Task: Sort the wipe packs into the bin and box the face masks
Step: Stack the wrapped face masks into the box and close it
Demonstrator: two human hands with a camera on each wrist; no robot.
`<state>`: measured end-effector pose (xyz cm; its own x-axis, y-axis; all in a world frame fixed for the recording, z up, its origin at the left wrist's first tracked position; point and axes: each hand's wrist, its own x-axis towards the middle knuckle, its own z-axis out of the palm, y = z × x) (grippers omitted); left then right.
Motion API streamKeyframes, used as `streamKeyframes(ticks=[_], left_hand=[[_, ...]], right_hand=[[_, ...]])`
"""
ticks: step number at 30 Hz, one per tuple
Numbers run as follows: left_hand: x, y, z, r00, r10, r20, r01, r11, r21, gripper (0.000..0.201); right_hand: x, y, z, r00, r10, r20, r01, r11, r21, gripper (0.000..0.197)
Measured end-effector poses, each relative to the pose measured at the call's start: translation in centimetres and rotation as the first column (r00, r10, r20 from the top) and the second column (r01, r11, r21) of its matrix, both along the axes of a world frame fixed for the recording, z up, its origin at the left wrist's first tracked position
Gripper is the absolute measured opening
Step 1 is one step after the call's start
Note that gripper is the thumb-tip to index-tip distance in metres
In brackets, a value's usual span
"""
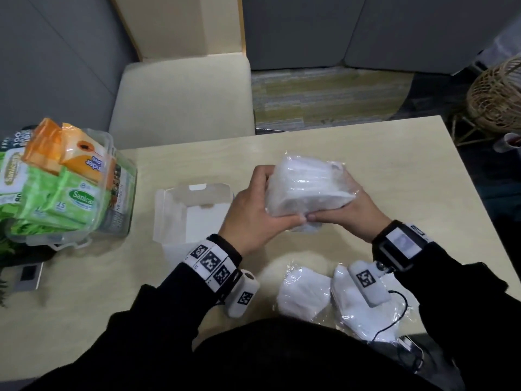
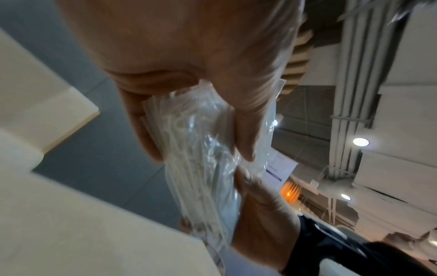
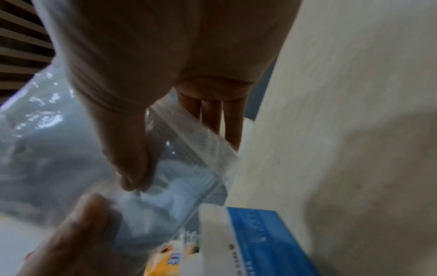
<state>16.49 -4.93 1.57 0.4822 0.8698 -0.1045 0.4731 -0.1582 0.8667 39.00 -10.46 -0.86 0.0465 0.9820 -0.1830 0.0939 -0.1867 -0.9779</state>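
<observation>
Fingers (image 1: 260, 176) of the left hand (image 1: 253, 213) are curled round the left end of a clear bag of masks (image 1: 307, 190); the right hand (image 1: 349, 210) grips the right end from below, thumbs nearly meeting at the near edge. The bag is held above the table (image 1: 394, 153), just right of the open white box (image 1: 183, 210). In the left wrist view the bag (image 2: 201, 168) is pinched between thumb and fingers (image 2: 146, 134). Two more mask bags (image 1: 304, 292) lie on the table near the body. The bin (image 1: 121, 193) at the far left is filled with wipe packs (image 1: 64, 198).
</observation>
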Motion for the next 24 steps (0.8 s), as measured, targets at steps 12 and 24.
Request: streamKeyframes(ticks=[12, 24], left_hand=[[-13.4, 3.7, 3.2, 0.840, 0.489, -0.236, -0.461, 0.872, 0.167, 0.074], [-14.8, -0.4, -2.6, 0.657, 0.528, -0.539, -0.494, 0.841, 0.221, 0.066]], right_hand=[[-14.0, 8.5, -1.4, 0.944, 0.145, 0.296, -0.136, 0.989, -0.053, 0.071], [-15.1, 7.8, -4.4, 0.502, 0.363, 0.785, -0.371, 0.910, -0.184, 0.040]])
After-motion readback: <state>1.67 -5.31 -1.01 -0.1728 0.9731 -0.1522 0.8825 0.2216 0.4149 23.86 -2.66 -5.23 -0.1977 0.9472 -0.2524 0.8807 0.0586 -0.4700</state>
